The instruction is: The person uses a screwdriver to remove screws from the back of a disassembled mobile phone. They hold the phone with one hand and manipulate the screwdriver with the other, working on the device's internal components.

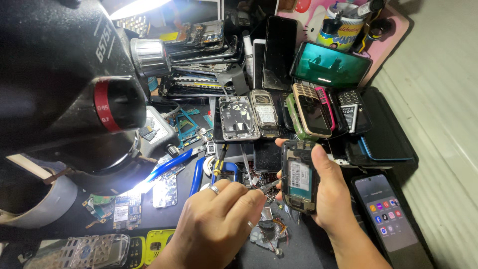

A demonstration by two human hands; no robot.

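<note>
My right hand [332, 197] grips an opened phone [298, 178] with its back cover off, held upright so its inner frame and a white label show. My left hand [219, 224], with rings on two fingers, pinches thin metal tweezers [271, 185] whose tip touches the left edge of that phone. Both hands hover low over the dark bench, just in front of a pile of small loose parts.
A black microscope head [64, 74] with a red ring fills the upper left. Several phones and bare frames [239, 117] crowd the back. Blue-handled pliers [172, 167] lie left; a lit smartphone [386, 214] lies right, a tablet [331, 63] behind, circuit boards [122, 209] lower left.
</note>
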